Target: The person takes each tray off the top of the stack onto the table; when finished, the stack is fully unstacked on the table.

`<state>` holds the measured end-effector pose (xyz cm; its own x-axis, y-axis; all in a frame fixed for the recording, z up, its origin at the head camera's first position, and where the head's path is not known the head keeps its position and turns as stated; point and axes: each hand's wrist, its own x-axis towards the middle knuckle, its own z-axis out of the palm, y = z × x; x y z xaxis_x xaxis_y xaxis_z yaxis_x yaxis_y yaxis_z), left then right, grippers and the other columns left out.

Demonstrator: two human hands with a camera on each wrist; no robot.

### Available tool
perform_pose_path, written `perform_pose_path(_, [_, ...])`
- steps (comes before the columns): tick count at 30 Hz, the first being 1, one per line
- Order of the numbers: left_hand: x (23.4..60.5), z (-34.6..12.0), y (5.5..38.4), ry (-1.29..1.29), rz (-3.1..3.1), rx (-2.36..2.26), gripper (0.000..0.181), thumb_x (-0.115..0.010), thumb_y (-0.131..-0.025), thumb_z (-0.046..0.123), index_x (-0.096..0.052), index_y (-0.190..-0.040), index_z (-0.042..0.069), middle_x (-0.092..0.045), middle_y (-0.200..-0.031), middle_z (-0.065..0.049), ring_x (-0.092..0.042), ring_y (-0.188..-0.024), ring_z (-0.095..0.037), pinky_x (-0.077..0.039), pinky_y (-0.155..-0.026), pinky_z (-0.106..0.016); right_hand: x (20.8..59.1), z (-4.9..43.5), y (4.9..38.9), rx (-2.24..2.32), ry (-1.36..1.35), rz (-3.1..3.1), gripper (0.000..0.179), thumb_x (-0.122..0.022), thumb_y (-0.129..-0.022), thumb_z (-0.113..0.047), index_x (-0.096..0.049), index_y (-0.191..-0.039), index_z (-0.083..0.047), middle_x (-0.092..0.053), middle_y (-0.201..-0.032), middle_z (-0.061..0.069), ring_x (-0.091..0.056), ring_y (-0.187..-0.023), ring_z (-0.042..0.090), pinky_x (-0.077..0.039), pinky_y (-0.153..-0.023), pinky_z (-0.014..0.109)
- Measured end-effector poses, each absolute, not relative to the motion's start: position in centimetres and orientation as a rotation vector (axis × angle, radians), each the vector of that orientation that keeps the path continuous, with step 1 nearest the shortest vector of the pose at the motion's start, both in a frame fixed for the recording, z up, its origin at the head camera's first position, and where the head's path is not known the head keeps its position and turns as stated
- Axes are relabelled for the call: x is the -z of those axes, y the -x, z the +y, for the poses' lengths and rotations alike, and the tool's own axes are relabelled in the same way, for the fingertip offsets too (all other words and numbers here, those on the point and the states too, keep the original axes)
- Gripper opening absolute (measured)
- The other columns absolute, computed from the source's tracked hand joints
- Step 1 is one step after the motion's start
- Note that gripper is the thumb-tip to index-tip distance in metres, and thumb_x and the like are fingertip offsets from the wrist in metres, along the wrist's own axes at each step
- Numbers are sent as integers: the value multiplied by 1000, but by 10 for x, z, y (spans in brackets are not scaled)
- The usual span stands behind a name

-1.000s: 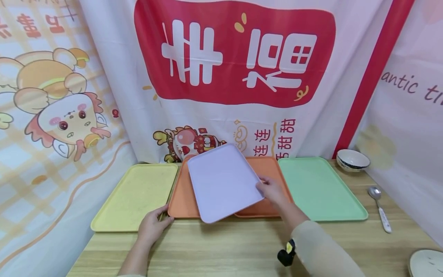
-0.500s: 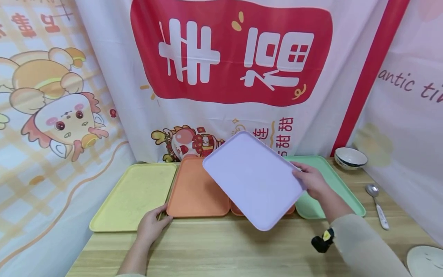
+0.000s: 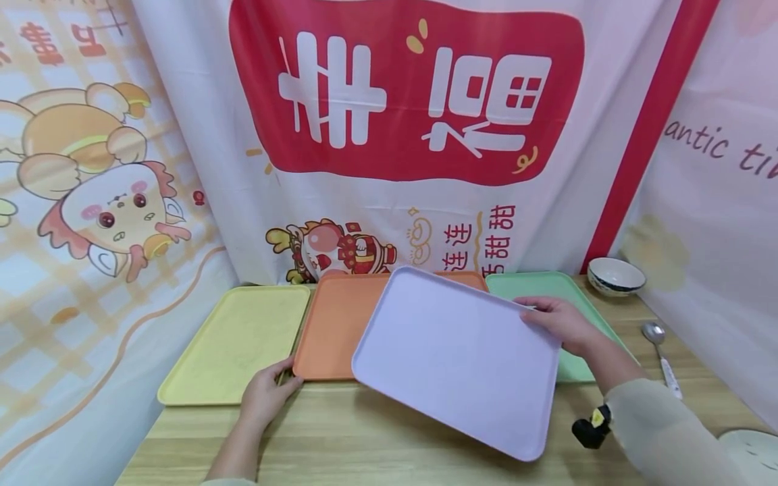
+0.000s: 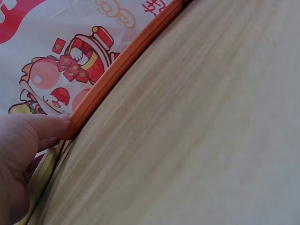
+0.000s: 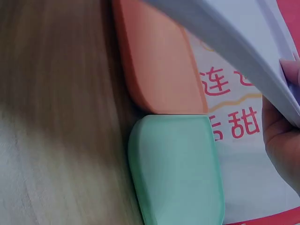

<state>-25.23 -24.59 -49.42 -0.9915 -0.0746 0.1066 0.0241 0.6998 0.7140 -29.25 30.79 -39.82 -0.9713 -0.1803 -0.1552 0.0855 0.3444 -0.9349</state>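
My right hand (image 3: pixel 562 324) grips the edge of a lavender tray (image 3: pixel 456 358), which hangs tilted above the table. In the right wrist view the thumb lies on the face of the lavender tray (image 5: pixel 262 37) and the fingers are behind it. A left orange tray (image 3: pixel 340 324) lies flat, partly covered by the lavender one. At its near left corner my left hand (image 3: pixel 265 398) pinches the rim, also seen in the left wrist view on the orange tray (image 4: pixel 108 84). A second orange tray (image 3: pixel 464 277) is mostly hidden behind the lavender tray.
A yellow tray (image 3: pixel 237 344) lies left and a green tray (image 3: pixel 577 368) right in the row. Beyond them on the wooden table (image 3: pixel 316 439) are a bowl (image 3: pixel 616 277), a spoon (image 3: pixel 662 358) and part of a plate (image 3: pixel 750 452). A printed cloth (image 3: pixel 407 196) hangs behind.
My right hand has carried the lavender tray rightward from over the orange trays, turned it and brought it nearer. My left hand has stayed at the orange tray's corner.
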Motion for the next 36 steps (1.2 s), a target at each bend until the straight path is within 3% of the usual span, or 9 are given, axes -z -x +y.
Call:
perform_pose_path(3, [495, -246, 253, -45, -2777, 1176, 53, -69, -91, 23, -55, -138, 5, -53, -143, -18, -43, -138, -40, -35, -114, -54, 401, 304, 293, 1573, 144, 2429, 57, -62, -96, -35, -49, -143, -7, -62, -131, 16, -68, -99, 18, -59, -85, 34])
perform_pose_path(7, [495, -246, 253, -45, -2777, 1182, 53, -68, -91, 23, -55, -139, 5, -53, -143, -18, -43, -138, -40, -34, -115, -54, 408, 300, 292, 1488, 203, 2465, 54, -63, -95, -34, -53, -140, -5, -54, -140, 23, -63, -106, 19, -57, -87, 32])
perform_pose_path(15, [495, -246, 253, -47, -2779, 1163, 52, -68, -91, 23, -55, -138, 5, -54, -142, -18, -43, -137, -40, -35, -114, -55, 418, 294, 291, 1373, 196, 2511, 52, -68, -91, -37, -61, -132, -6, -60, -133, 19, -63, -107, 20, -58, -89, 36])
perform_pose_path(22, [496, -246, 254, -45, -2768, 1166, 52, -69, -90, 23, -56, -138, 5, -55, -142, -18, -44, -136, -40, -36, -114, -54, 425, 286, 289, 1222, 175, 2655, 51, -73, -85, -44, -69, -122, -9, -70, -109, 8, -59, -93, 19, -52, -80, 31])
perform_pose_path(28, [498, -246, 255, -56, -2765, 1160, 52, -70, -89, 23, -57, -137, 6, -55, -141, -17, -45, -136, -40, -35, -114, -54, 437, 281, 285, 1158, 286, 2707, 36, -74, -86, -33, -73, -112, -8, -72, -111, 9, -64, -103, 21, -56, -90, 43])
perform_pose_path(36, [498, -246, 255, -58, -2762, 1155, 52, -70, -89, 23, -57, -137, 5, -55, -141, -17, -45, -136, -40, -36, -113, -55, 451, 269, 272, 1091, 422, 2753, 19, -75, -86, -22, -75, -98, -6, -73, -96, 6, -62, -88, 13, -55, -76, 29])
